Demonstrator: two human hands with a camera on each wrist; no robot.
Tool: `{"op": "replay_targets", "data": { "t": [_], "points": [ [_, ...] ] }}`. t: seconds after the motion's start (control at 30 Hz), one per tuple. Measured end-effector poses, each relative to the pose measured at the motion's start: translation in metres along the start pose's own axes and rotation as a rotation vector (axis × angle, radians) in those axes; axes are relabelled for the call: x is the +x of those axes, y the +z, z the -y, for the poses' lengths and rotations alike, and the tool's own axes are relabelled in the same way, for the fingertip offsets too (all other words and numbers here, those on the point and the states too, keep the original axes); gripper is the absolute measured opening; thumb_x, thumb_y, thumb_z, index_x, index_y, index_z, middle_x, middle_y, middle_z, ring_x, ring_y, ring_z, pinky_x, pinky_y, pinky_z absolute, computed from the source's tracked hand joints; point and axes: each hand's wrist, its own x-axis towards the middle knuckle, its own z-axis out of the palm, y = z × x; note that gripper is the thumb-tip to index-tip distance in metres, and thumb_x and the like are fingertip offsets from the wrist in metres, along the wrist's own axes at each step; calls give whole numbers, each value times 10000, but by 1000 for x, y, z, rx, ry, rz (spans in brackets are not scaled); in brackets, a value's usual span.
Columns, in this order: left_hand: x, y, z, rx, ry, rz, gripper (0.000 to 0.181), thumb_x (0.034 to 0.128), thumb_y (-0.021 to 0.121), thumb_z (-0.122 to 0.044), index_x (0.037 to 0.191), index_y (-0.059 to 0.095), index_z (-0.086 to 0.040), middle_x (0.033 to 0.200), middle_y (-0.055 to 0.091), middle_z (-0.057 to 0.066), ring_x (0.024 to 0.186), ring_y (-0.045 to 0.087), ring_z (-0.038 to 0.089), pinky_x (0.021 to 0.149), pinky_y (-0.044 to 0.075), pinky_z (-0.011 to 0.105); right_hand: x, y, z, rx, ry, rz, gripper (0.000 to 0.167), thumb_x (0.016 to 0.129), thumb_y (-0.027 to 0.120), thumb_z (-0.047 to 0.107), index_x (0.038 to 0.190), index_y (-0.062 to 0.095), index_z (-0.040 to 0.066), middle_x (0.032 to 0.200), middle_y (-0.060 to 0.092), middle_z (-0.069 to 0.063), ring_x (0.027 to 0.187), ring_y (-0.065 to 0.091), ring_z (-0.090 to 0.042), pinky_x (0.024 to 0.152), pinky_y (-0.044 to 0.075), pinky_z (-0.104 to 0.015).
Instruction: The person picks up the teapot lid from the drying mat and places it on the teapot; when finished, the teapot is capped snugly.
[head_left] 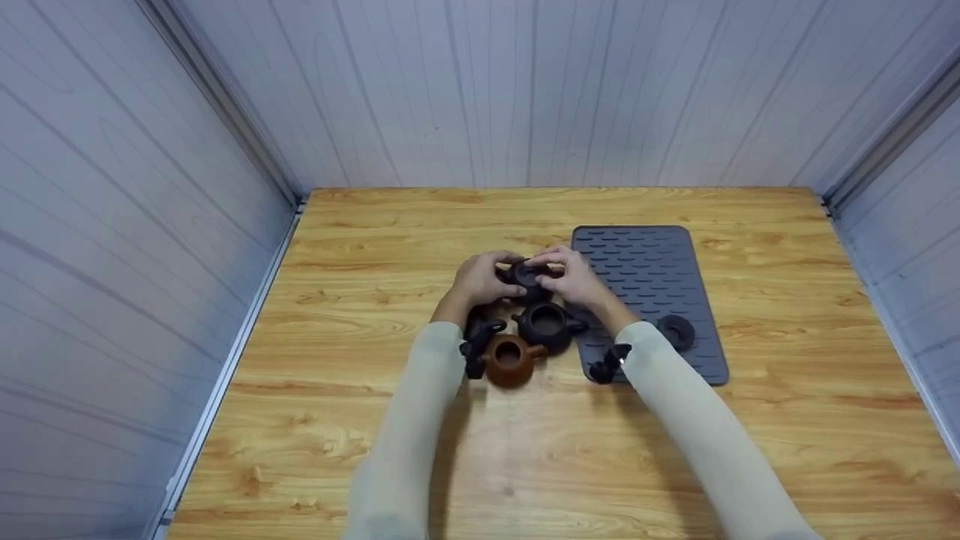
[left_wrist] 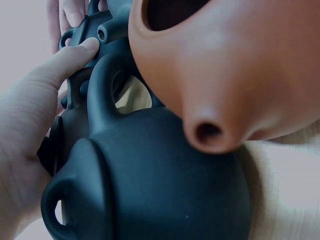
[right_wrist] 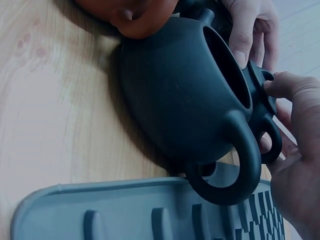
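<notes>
Just beyond the uncovered black teapot (head_left: 550, 341), the lidded black teapot (head_left: 533, 292) is held from two sides: the left grip (head_left: 478, 280) holds its left side, and the right grip (head_left: 572, 279) holds its right side near the lid (head_left: 525, 274). Relative to the uncovered black teapot, the orange-brown teapot (head_left: 511, 370) stands front-left and the grey mat (head_left: 646, 271) lies right.

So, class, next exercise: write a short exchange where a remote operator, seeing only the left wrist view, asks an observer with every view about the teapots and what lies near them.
Operator: I see the left hand at the far teapot. Is the middle teapot, between that one and the brown teapot, lidded?
Observer: No, the right wrist view shows it uncovered, open at the top.
Operator: And what lies to its right on the table?
Observer: A gray mat, plain in the head view.
</notes>
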Motion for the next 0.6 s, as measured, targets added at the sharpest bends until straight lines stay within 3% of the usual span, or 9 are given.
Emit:
{"op": "replay_targets", "data": {
  "t": [0.33, 0.37, 0.5, 0.57, 0.6],
  "points": [
    [1, 1, 0, -17, -16, 9, 624, 970, 910, -342, 1549, 696, -258, 1590, 706, 19, 1466, 660, 316, 1245, 515, 501, -3, -2, -1, 52, 5, 3, 361, 1045, 710, -15, 1402, 762, -29, 1530, 594, -289, 1484, 537, -464, 1279, 471, -641],
    [11, 6, 11, -22, -11, 11, 636, 959, 919, -371, 1545, 699, -263, 1580, 713, 10, 1451, 671, 299, 1231, 526, 479, -4, -2, -2, 47, 4, -1, 364, 1045, 717, -8, 1407, 760, -26, 1531, 600, -287, 1488, 536, -461, 1281, 467, -644],
    [13, 6, 13, -49, -15, 24, 635, 950, 925, -372, 1539, 704, -277, 1579, 713, 12, 1436, 678, 303, 1222, 533, 484, -6, -5, -5, 44, -4, -4, 379, 1045, 735, 6, 1422, 751, -26, 1526, 622, -288, 1485, 554, -454, 1271, 479, -641],
    [11, 5, 12, -54, -18, 18, 631, 952, 927, -373, 1535, 707, -274, 1579, 712, 18, 1443, 673, 301, 1226, 533, 486, -6, -7, -6, 50, -6, -1, 384, 1045, 734, 1, 1427, 741, -40, 1527, 621, -302, 1483, 561, -470, 1262, 489, -636],
    [1, 0, 1, -56, -28, 17, 618, 962, 920, -341, 1537, 705, -270, 1589, 704, 31, 1460, 661, 318, 1240, 524, 508, -6, -8, -6, 53, -5, 3, 387, 1046, 734, 0, 1430, 736, -44, 1528, 622, -306, 1482, 566, -476, 1252, 501, -628]
  ]
}}
